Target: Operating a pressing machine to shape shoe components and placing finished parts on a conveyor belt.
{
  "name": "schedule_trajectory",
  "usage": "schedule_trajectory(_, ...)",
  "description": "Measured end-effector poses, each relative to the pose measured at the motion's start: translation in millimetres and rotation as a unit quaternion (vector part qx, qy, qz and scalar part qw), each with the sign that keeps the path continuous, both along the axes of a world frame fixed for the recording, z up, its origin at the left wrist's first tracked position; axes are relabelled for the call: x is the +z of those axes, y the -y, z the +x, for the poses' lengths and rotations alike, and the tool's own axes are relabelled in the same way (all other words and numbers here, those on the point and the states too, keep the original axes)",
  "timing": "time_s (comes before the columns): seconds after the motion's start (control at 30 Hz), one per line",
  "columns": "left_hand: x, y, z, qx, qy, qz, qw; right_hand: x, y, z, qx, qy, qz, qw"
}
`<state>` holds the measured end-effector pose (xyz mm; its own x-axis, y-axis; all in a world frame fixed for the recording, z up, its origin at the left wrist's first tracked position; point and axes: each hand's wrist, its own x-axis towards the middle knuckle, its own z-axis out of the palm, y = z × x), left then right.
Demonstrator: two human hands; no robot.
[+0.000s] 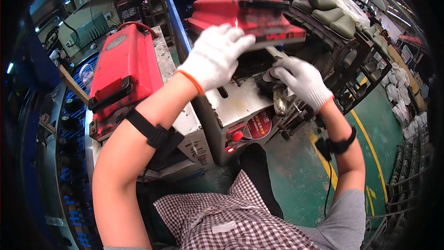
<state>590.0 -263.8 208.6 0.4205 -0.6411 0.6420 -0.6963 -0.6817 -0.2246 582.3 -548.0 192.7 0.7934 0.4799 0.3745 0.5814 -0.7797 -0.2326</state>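
My left hand (216, 54), in a white knit glove with an orange cuff, grips the front edge of a raised red machine lid (249, 16). Below the lid lies the stained metal bed (240, 99) of the press. My right hand (300, 81), gloved the same way, reaches under the lid and rests on a dark piece there; what it holds is hidden. A shiny metal cylinder (280, 104) hangs just below that hand. Black straps wrap both forearms.
A second red-lidded machine (124, 69) stands shut at my left. A blue bin (185, 4) sits behind. Racks of olive-green moulded pads (323, 9) fill the right. A red button (237, 135) is on the press front. Green floor with a yellow line (370, 148) lies at right.
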Motion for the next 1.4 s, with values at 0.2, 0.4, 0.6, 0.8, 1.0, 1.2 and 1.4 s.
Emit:
schedule_trajectory(0.2,76,8,48,0.127,0.128,-0.111,0.977,1,-43,134,-0.064,-0.135,-0.121,0.981)
schedule_trajectory(0.4,139,-9,76,0.055,0.139,-0.152,0.977,-18,-99,187,-0.02,-0.223,-0.163,0.961)
schedule_trajectory(0.6,137,-18,85,0.023,0.152,-0.158,0.975,11,-80,223,-0.026,-0.377,0.095,0.921)
schedule_trajectory(0.8,113,-63,15,0.012,-0.146,-0.244,0.959,30,-46,101,0.072,-0.541,0.388,0.743)
schedule_trajectory(1.0,5,-115,-163,-0.012,-0.361,-0.637,0.681,1,-86,-48,0.244,-0.528,0.591,0.558)
schedule_trajectory(1.2,-50,-89,-258,-0.141,-0.479,-0.718,0.485,-59,-160,-128,0.254,-0.722,0.603,0.226)
schedule_trajectory(1.4,-52,-121,-337,-0.048,-0.372,-0.747,0.549,-78,-249,-178,0.365,-0.676,0.433,0.471)
